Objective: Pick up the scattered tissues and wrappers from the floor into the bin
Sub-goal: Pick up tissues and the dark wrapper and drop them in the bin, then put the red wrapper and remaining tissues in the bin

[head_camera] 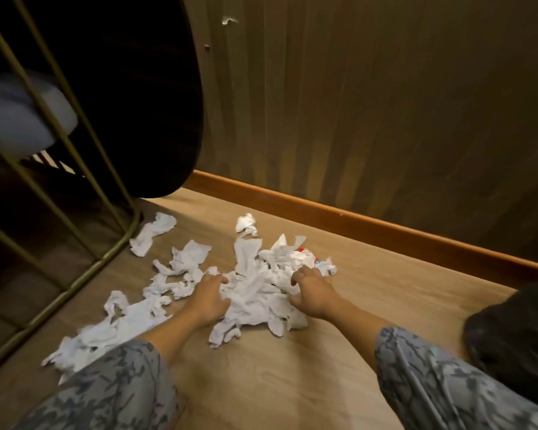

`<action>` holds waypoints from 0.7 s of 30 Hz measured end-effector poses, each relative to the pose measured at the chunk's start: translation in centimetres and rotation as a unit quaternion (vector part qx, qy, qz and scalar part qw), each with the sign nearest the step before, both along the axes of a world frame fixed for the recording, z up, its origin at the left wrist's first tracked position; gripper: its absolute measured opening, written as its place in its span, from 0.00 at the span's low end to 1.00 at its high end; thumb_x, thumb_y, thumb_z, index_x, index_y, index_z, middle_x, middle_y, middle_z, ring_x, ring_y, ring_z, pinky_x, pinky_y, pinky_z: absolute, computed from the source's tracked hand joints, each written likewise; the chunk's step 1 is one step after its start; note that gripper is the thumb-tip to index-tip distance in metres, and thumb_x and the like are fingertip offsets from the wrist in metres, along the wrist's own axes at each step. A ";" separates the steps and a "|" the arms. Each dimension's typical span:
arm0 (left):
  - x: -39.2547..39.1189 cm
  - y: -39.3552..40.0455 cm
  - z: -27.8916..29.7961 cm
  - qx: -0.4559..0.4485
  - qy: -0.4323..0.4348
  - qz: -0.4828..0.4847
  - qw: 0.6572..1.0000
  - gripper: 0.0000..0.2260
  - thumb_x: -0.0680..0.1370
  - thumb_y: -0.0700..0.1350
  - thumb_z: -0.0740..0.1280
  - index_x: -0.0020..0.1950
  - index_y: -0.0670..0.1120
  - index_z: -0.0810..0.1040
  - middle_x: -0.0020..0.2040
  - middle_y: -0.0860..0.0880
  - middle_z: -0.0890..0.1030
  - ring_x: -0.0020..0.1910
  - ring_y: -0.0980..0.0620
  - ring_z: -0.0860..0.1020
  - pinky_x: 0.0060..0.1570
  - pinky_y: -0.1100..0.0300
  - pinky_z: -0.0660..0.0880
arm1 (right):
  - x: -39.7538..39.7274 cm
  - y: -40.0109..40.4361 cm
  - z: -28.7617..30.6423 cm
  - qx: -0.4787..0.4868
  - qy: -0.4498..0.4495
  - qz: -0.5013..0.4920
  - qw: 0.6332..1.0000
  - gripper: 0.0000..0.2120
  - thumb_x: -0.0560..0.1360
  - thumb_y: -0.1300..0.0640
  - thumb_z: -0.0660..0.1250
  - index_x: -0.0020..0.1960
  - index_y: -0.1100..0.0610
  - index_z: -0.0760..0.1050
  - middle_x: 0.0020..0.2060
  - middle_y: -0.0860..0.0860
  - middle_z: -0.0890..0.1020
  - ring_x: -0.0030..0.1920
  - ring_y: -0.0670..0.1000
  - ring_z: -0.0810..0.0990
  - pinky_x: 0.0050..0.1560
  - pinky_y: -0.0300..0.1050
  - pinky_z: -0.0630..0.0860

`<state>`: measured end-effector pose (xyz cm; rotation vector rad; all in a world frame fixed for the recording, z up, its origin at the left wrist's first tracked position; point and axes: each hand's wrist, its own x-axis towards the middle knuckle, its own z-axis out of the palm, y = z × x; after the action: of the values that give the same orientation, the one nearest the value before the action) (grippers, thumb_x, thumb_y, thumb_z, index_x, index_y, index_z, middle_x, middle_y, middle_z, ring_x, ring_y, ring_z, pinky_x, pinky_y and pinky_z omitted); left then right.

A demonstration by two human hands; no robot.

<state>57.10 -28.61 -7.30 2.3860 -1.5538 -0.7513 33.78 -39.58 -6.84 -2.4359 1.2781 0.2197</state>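
The person crouched over the wooden floor (370,293) with both arms reaching forward, and the two hands bracketed the thickest heap of tissues (258,293) from either side, which looked like a way to rake many loose pieces into one bundle rather than lift them singly. The left hand (210,294) lay on the heap's left edge with its fingers curled down into the paper, and the right hand (311,293) matched it on the right edge, fingers bent and digging in; both seemed to grip crumpled tissue, though how firmly could not be told. At the heap's far right a wrapper (308,254) with red and blue print showed among the white, just beyond the right hand. More tissues trailed away to the left toward the gold wire frame (75,237), one crumpled ball (246,225) lay apart near the skirting board (354,218), and another twisted piece (153,232) lay just beside the frame's foot. A dark rounded thing (516,330) at the right edge was possibly the bin or its bag, but that could not be told. Most of the litter was on the floor, so the task appeared to be at an early stage, and a loose two-handed scoop risked shedding pieces on the way up
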 end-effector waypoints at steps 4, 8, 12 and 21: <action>-0.1 -0.9 -3.4 0.018 -0.001 -0.070 0.997 0.39 0.68 0.61 0.72 0.75 0.55 0.59 0.78 0.45 0.47 0.77 0.43 0.50 0.72 0.47 0.58 | 1.3 -0.5 -3.3 0.029 -0.011 -0.028 0.999 0.46 0.69 0.34 0.69 0.78 0.42 0.48 0.78 0.53 0.37 0.77 0.60 0.36 0.72 0.69 0.44; -0.8 -1.3 -7.1 0.024 -0.003 -0.076 0.997 0.44 0.59 0.75 0.64 0.72 0.60 0.61 0.78 0.49 0.45 0.77 0.44 0.46 0.73 0.42 0.55 | 2.5 -0.9 -6.6 0.054 -0.033 -0.060 0.996 0.50 0.66 0.28 0.67 0.78 0.39 0.43 0.75 0.52 0.29 0.74 0.61 0.28 0.71 0.70 0.40; -1.9 -0.2 -10.4 -0.118 -0.025 -0.049 0.991 0.18 0.68 0.58 0.71 0.53 0.50 0.76 0.59 0.46 0.71 0.60 0.43 0.72 0.56 0.51 0.72 | 2.4 0.0 -10.4 -0.025 -0.125 -0.066 0.990 0.28 0.73 0.43 0.68 0.69 0.51 0.67 0.73 0.57 0.60 0.74 0.61 0.55 0.72 0.59 0.52; -1.8 -1.9 -4.0 -0.398 0.168 0.272 0.860 0.12 0.77 0.46 0.68 0.38 0.41 0.74 0.34 0.49 0.75 0.34 0.59 0.74 0.35 0.67 0.71 | 2.4 -1.3 -6.2 -0.079 -0.441 -0.183 0.875 0.11 0.67 0.54 0.64 0.44 0.60 0.70 0.41 0.52 0.73 0.43 0.48 0.68 0.41 0.38 0.62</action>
<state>55.26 -30.54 -11.33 1.7757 -0.7450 -0.2776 36.20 -40.84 -13.03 -1.9111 1.2648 -1.0139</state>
